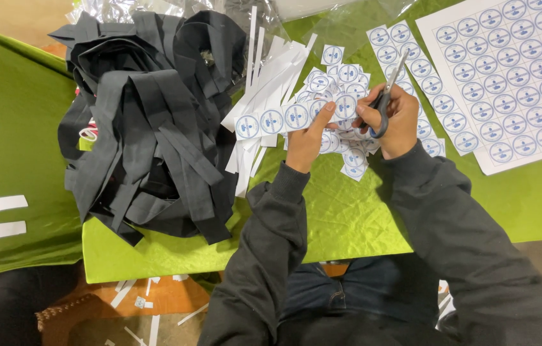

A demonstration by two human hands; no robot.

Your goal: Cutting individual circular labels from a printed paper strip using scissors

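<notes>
My left hand [308, 138] pinches the right end of a paper strip [277, 120] printed with round blue-and-white labels; the strip runs out to the left. My right hand [397, 118] grips a pair of scissors [387, 93] by the dark handles, blades pointing up and right, just right of the strip's end. Under both hands lies a pile of cut square labels [341, 86] on the green cloth [341, 211].
A heap of black fabric strips [149, 122] fills the left. White paper offcuts [271, 77] lie beside it. A full printed label sheet [514, 77] and a narrower strip sheet [421, 77] lie at the right. Clear plastic [347, 25] sits behind. Paper scraps [149, 301] litter the floor.
</notes>
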